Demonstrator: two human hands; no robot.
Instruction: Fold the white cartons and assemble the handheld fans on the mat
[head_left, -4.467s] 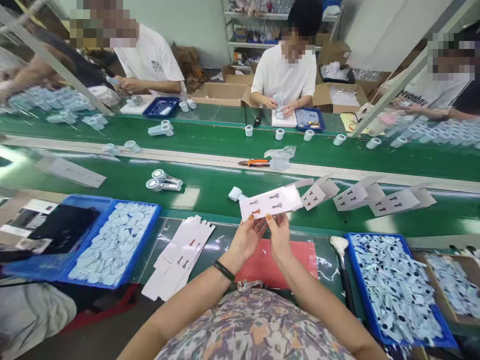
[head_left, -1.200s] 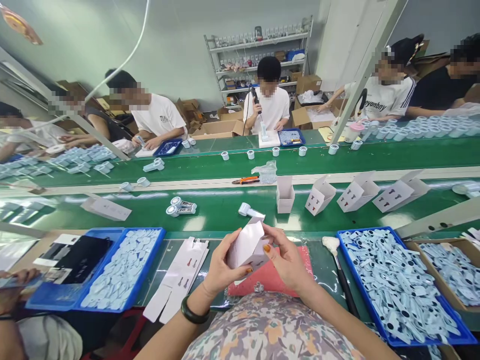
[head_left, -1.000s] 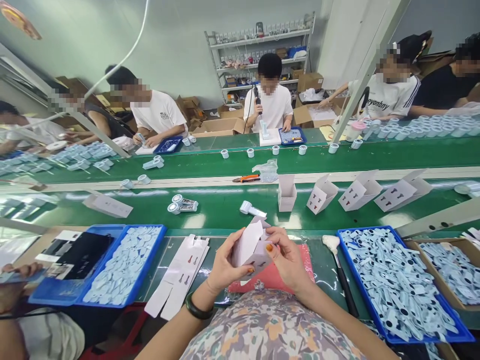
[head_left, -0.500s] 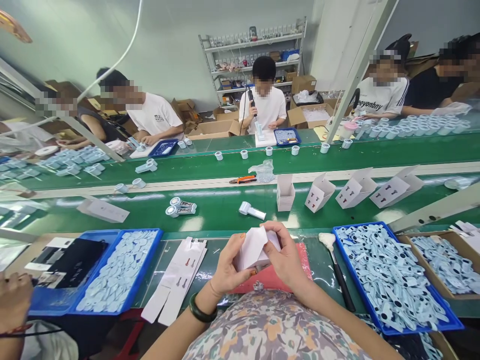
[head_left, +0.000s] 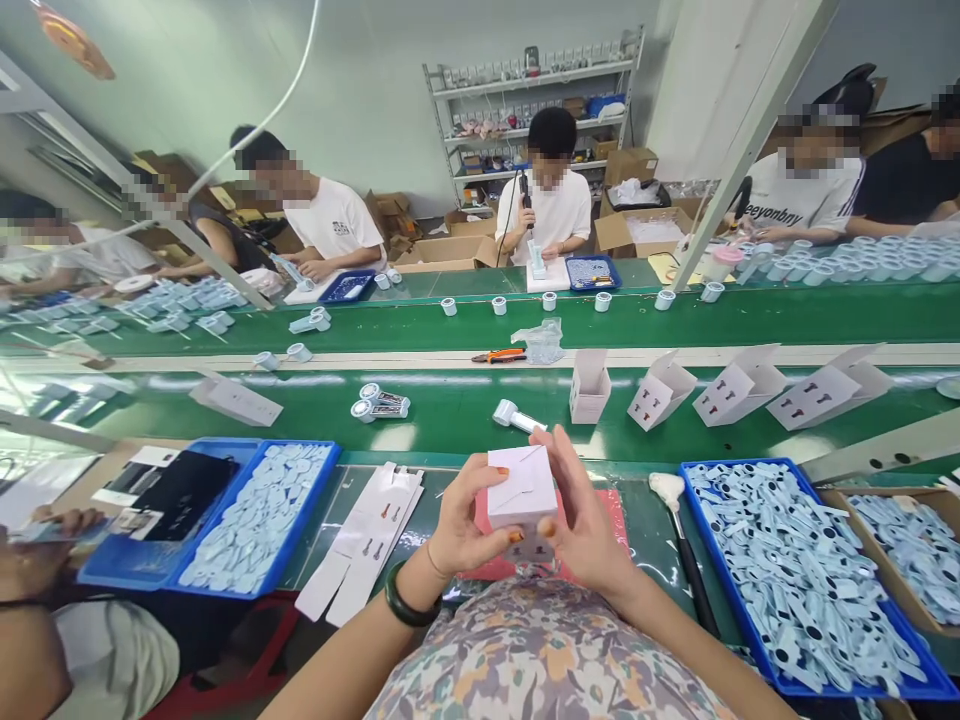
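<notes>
My left hand (head_left: 474, 510) grips a small white cardboard box (head_left: 523, 490) in front of my body, with its fingers on the top and the thumb low on the near side. The box's upward end is closed by folded, interlocking flaps. Along the box's right side, my right hand (head_left: 586, 515) holds with straight fingers behind and the thumb at the near corner. Small printed pictures show on the near face, partly covered by the thumbs. Under the hands lies a red mat (head_left: 616, 520). Flat, unfolded box blanks (head_left: 367, 540) rest to the left.
A hammer (head_left: 686, 550) lies right, beside a blue tray (head_left: 814, 575) of pale-blue parts. Another blue tray (head_left: 255, 520) stands left. Open white boxes (head_left: 589, 388) and a handheld fan (head_left: 517, 415) sit on the green belt (head_left: 457, 430). A co-worker's hand (head_left: 71, 522) is far left.
The box's flaps, angled up before, now lie folded flat. My right fingers have moved off the top to the box's right side. The view has shifted slightly left.
</notes>
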